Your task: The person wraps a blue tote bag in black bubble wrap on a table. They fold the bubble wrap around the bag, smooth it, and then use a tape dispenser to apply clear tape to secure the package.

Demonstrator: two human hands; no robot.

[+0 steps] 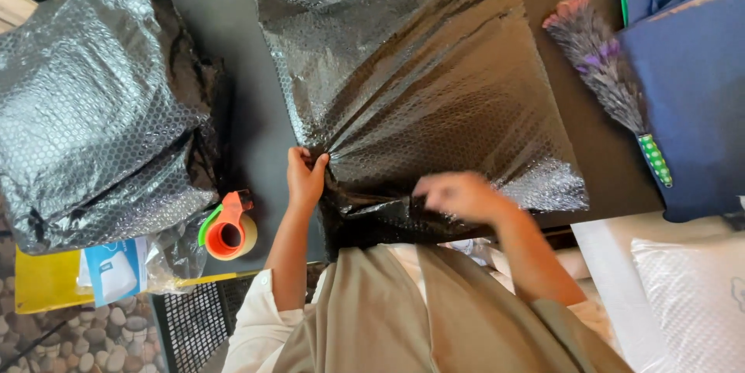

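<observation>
A large square parcel wrapped in black bubble wrap [423, 86] lies on a dark table [233, 31] in front of me. My left hand [306, 177] pinches a gathered fold of the wrap at the parcel's near left corner. My right hand [458, 194] is blurred by motion and rests over the near edge of the wrap, fingers curled down onto it; whether it grips the wrap is unclear. The wrap is creased in lines that fan out from my left hand.
A bulky bundle of black bubble wrap [93, 101] fills the table's left side. An orange tape dispenser [229, 229] sits by my left forearm. A feather duster [605, 70] and a dark blue bag [691, 101] lie at the right. White padded packaging [691, 295] is lower right.
</observation>
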